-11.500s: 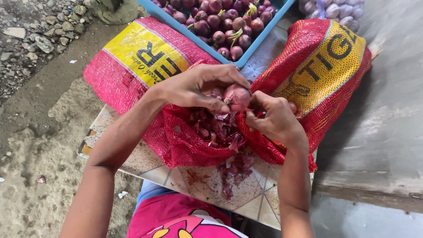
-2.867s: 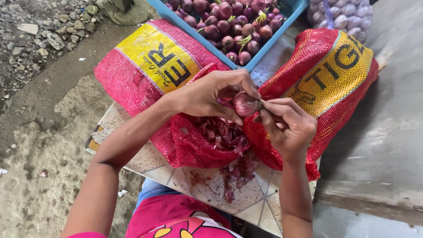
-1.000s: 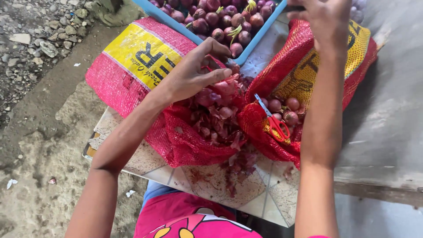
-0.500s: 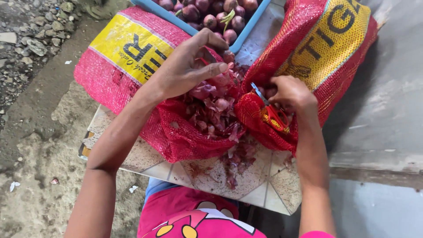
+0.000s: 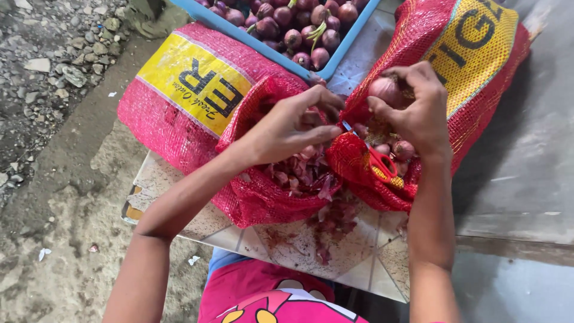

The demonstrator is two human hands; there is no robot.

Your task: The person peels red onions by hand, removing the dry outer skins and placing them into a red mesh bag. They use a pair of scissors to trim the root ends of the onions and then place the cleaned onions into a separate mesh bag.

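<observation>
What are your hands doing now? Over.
Right hand gripping an onion over the right sack. Left hand over peels in the left sack. Scissors lie between them.

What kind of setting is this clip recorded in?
Probably an outdoor, informal onion-sorting spot. Red mesh sacks lie on a tiled slab over bare ground with gravel, and a blue crate holds red onions. The right hand holds an onion.
</observation>
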